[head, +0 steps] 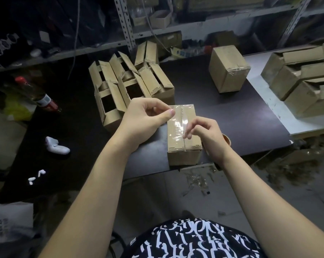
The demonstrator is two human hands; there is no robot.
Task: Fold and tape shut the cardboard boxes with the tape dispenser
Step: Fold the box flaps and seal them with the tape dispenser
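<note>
A small cardboard box [192,146] stands near the front edge of the dark table [222,112], its top flaps folded shut. A strip of clear tape [178,124] runs along the top seam. My left hand [146,118] is at the box's far left corner and pinches the far end of the strip between thumb and fingers. Over the near half of the box, my right hand [206,133] pinches the strip with curled fingers. A brown tape roll [227,139] peeks out behind my right hand, mostly hidden.
Several open boxes [127,82] with raised flaps stand behind my left hand. One taped box [229,69] sits at the back, and more boxes [297,81] lie on the white surface at right. A bottle [36,95] and a white object [56,145] are at left. Metal shelving stands behind.
</note>
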